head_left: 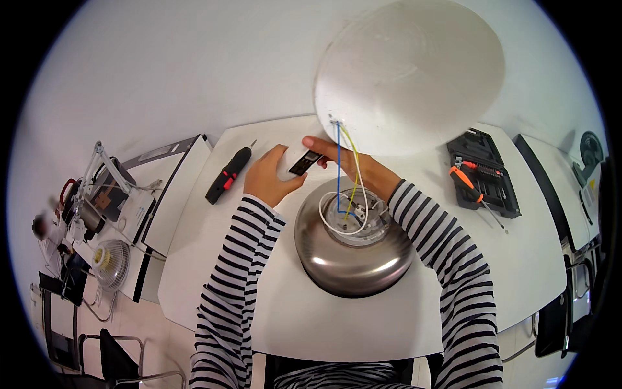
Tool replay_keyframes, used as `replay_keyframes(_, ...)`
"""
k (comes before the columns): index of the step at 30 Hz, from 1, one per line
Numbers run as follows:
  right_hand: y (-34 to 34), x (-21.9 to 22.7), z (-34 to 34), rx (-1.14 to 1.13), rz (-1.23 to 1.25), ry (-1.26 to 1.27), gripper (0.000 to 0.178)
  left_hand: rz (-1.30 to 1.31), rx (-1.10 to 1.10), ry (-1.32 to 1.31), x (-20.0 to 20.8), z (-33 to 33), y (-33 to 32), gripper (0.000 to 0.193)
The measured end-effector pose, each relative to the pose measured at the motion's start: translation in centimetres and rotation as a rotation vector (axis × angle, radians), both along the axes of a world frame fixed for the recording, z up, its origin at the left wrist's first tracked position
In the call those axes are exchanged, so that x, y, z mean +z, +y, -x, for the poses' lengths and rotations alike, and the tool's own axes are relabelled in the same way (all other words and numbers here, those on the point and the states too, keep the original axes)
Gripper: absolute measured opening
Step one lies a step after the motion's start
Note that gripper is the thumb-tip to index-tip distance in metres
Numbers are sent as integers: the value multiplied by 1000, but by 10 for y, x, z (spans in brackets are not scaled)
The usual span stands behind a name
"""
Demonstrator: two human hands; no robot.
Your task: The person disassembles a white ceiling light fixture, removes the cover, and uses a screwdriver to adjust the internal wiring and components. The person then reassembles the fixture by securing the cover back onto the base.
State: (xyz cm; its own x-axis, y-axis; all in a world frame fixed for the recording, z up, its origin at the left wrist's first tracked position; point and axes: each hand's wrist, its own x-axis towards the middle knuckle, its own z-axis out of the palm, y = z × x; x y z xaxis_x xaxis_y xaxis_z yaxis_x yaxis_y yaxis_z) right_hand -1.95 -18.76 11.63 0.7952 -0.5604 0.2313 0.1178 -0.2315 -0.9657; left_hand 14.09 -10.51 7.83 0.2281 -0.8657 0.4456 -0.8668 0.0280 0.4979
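Above the table, between my hands, is a small white piece with a black printed face; its exact kind is unclear. My left hand curves round its left side, thumb at its lower edge. My right hand pinches its right side, with some fingers hidden. Just below my right hand sits a round brushed-metal lamp base, with a clear-covered wiring hub on top. From it, blue, yellow-green and white wires loop up past my right hand. Behind, a large white disc stands tilted, with wires meeting its lower left edge.
A black and red power screwdriver lies left on the white table. At right, an orange-handled screwdriver rests across an open black tool case. Side desks flank the table, with a caged fan and a distant person at left.
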Motion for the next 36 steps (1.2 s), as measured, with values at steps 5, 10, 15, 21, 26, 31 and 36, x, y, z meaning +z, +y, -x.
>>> replay_keyframes(5, -17, -4, 13, 145, 178, 263, 55, 356, 27, -136, -31, 7, -2, 58)
replay_keyframes(10, -43, -34, 72, 103, 523, 439, 52, 418, 88, -38, -55, -21, 26, 42)
replay_keyframes(15, -63, -27, 174, -225, 661, 455, 37, 265, 192, 42, -47, -6, 56, 49)
replay_keyframes(21, -92, -53, 234, -793, 776, 941, 36, 252, 232, 80, -57, 1, 74, 45)
replay_keyframes(26, -103, -72, 240, -812, 846, 1065, 37, 297, 236, 107, -62, 7, 81, 45)
replay_keyframes(31, -66, -21, 220, -941, 988, 941, 36, 288, 313, 96, -71, -6, 96, 46)
replay_keyframes(36, -15, 33, 292, -1176, 1290, 407, 39, 315, 323, 3, -79, -9, 96, 46)
